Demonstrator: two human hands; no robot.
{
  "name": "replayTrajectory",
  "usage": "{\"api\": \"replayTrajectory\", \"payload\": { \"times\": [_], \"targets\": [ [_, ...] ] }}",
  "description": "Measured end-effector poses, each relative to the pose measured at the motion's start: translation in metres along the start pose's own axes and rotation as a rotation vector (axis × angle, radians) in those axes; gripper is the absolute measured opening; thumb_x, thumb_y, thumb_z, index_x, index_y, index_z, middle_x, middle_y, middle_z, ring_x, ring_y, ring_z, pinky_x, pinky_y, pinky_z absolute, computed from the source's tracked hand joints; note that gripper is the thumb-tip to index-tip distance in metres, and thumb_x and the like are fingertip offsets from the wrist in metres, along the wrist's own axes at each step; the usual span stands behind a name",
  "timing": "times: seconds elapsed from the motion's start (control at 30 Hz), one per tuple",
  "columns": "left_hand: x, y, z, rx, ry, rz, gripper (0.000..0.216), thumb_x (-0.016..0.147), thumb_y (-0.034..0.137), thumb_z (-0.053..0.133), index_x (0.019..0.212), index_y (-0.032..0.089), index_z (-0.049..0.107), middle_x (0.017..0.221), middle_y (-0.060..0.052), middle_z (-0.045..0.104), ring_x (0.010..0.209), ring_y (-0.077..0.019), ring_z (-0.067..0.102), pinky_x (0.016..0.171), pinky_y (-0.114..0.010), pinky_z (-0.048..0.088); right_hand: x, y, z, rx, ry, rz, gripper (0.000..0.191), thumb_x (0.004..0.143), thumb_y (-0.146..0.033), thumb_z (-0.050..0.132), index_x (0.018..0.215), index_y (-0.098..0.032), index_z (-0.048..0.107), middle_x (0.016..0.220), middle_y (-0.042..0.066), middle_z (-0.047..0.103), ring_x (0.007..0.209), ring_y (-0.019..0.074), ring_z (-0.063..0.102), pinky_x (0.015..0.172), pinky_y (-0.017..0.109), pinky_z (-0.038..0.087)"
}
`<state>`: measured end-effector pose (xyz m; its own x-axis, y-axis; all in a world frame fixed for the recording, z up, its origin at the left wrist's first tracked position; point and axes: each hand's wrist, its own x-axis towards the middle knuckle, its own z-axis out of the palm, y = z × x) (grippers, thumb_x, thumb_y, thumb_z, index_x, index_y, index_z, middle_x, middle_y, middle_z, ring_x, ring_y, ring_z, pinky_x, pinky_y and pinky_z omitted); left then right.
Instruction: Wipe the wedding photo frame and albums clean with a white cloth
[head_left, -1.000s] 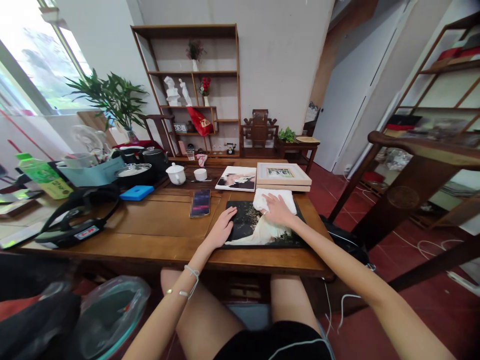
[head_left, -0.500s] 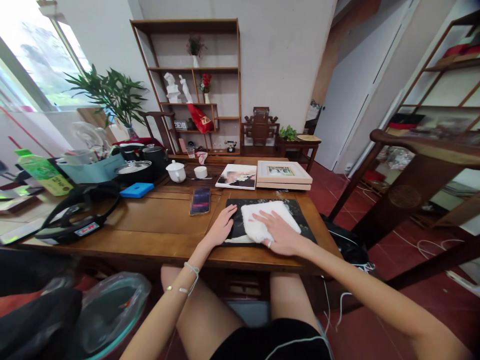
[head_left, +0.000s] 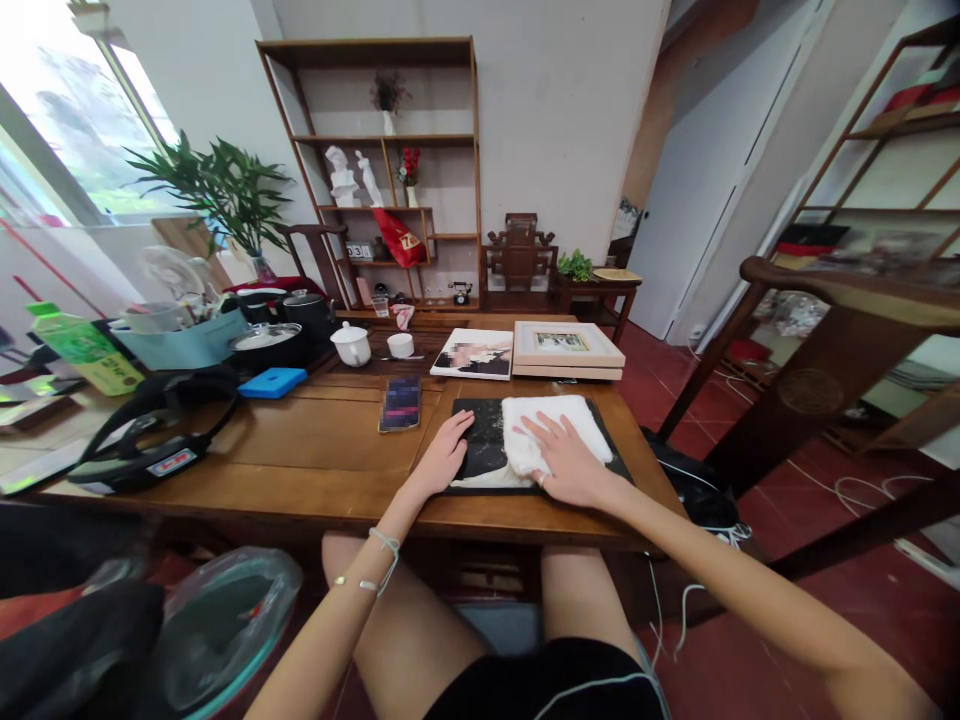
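A dark picture panel (head_left: 480,445) lies flat near the front edge of the wooden table (head_left: 315,450). My left hand (head_left: 442,457) rests flat on its left edge with the fingers spread. My right hand (head_left: 564,460) lies flat, fingers stretched, on a folded white cloth (head_left: 559,425) that covers the panel's right half. Both forearms reach in from below, and a bracelet sits on my left wrist.
A phone (head_left: 401,403) lies left of the panel. Behind it are a print (head_left: 474,354) and stacked light frames (head_left: 566,350). A teapot (head_left: 352,344), cup, blue box (head_left: 272,381), headset (head_left: 150,440) and bottle (head_left: 86,347) fill the left side. A wooden chair (head_left: 832,360) stands to the right.
My right hand swept the white cloth from the panel's far edge toward me, then shifted it a little to the right. My left hand stayed on the panel's left edge.
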<state>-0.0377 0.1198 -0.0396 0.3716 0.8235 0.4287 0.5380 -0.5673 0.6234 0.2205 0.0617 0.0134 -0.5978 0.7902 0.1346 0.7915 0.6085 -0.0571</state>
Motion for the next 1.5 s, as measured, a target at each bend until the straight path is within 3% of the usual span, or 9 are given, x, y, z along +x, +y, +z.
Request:
{"api": "replayTrajectory", "payload": {
  "times": [0.2, 0.33, 0.5, 0.6, 0.73, 1.0, 1.13, 1.33, 1.5],
  "targets": [
    [0.0, -0.001, 0.001, -0.005, -0.014, -0.007, 0.048, 0.087, 0.016, 0.034, 0.132, 0.015, 0.048, 0.144, -0.011, 0.041, 0.138, -0.021, 0.032, 0.117, -0.045, 0.02, -0.033, -0.031, -0.005, 0.056, -0.016, -0.173, 0.083, 0.075, -0.031, 0.054, 0.149, -0.02, 0.018, 0.156, 0.007, 0.015, 0.142, 0.0313, 0.003, 0.111, 0.055, 0.0],
    [-0.001, -0.002, 0.001, -0.009, -0.015, -0.004, 0.048, 0.086, 0.016, 0.034, 0.132, 0.016, 0.048, 0.144, -0.011, 0.041, 0.138, -0.0203, 0.032, 0.117, -0.045, 0.019, -0.008, 0.002, -0.004, 0.102, -0.01, -0.11, 0.069, 0.082, -0.031, 0.047, 0.147, -0.018, 0.027, 0.155, 0.006, 0.02, 0.142, 0.0262, 0.011, 0.113, 0.049, 0.007],
    [-0.001, -0.004, 0.002, -0.013, -0.014, -0.008, 0.047, 0.086, 0.016, 0.036, 0.131, 0.017, 0.049, 0.145, -0.01, 0.041, 0.138, -0.0199, 0.032, 0.117, -0.045, 0.02, 0.037, 0.059, -0.002, 0.065, 0.033, 0.172, 0.058, 0.087, -0.033, 0.04, 0.142, -0.016, 0.037, 0.15, 0.01, 0.032, 0.139, 0.0276, 0.023, 0.112, 0.049, 0.014],
    [0.0, -0.004, 0.002, -0.012, 0.003, -0.004, 0.047, 0.086, 0.015, 0.036, 0.131, 0.018, 0.05, 0.143, -0.009, 0.044, 0.137, -0.0196, 0.034, 0.117, -0.044, 0.02, 0.045, 0.069, -0.003, 0.041, 0.048, 0.252, 0.057, 0.089, -0.035, 0.039, 0.141, -0.012, 0.038, 0.148, 0.012, 0.035, 0.138, 0.0291, 0.024, 0.112, 0.049, 0.015],
    [0.001, -0.002, 0.002, 0.003, 0.022, 0.003, 0.048, 0.085, 0.015, 0.036, 0.13, 0.017, 0.05, 0.142, -0.01, 0.044, 0.136, -0.0203, 0.034, 0.117, -0.045, 0.02, 0.02, 0.043, -0.001, 0.005, 0.028, 0.137, 0.055, 0.084, -0.034, 0.046, 0.136, -0.017, 0.047, 0.152, 0.008, 0.028, 0.14, 0.033, 0.017, 0.112, 0.053, 0.009],
    [0.0, 0.0, 0.0, -0.013, 0.001, -0.009, 0.048, 0.086, 0.016, 0.035, 0.131, 0.017, 0.05, 0.144, -0.01, 0.042, 0.137, -0.0203, 0.033, 0.117, -0.045, 0.02, -0.046, -0.029, -0.005, 0.068, -0.02, -0.114, 0.083, 0.074, -0.028, 0.055, 0.149, -0.023, 0.019, 0.156, 0.004, 0.014, 0.142, 0.0309, 0.004, 0.111, 0.055, 0.001],
    [0.0, -0.002, 0.001, -0.027, 0.002, -0.006, 0.047, 0.086, 0.017, 0.037, 0.131, 0.02, 0.05, 0.144, -0.008, 0.043, 0.137, -0.0201, 0.033, 0.117, -0.045, 0.02, -0.022, 0.002, -0.002, 0.114, -0.011, -0.05, 0.072, 0.081, -0.032, 0.05, 0.147, -0.022, 0.025, 0.154, 0.006, 0.021, 0.142, 0.0282, 0.011, 0.113, 0.052, 0.006],
    [0.0, -0.004, 0.004, -0.016, 0.029, 0.006, 0.046, 0.085, 0.016, 0.037, 0.13, 0.019, 0.051, 0.143, -0.008, 0.044, 0.137, -0.0196, 0.034, 0.117, -0.045, 0.021, 0.026, 0.077, 0.002, 0.048, 0.056, 0.244, 0.061, 0.088, -0.035, 0.039, 0.145, -0.014, 0.031, 0.149, 0.011, 0.034, 0.138, 0.0296, 0.024, 0.111, 0.051, 0.015],
    [0.0, -0.001, 0.003, -0.012, 0.031, -0.004, 0.047, 0.085, 0.014, 0.037, 0.129, 0.017, 0.051, 0.142, -0.009, 0.045, 0.137, -0.0203, 0.034, 0.117, -0.044, 0.021, 0.018, 0.078, 0.0, 0.005, 0.042, 0.275, 0.058, 0.086, -0.034, 0.042, 0.14, -0.013, 0.041, 0.149, 0.011, 0.033, 0.138, 0.0322, 0.021, 0.111, 0.052, 0.013]
  ]
}}
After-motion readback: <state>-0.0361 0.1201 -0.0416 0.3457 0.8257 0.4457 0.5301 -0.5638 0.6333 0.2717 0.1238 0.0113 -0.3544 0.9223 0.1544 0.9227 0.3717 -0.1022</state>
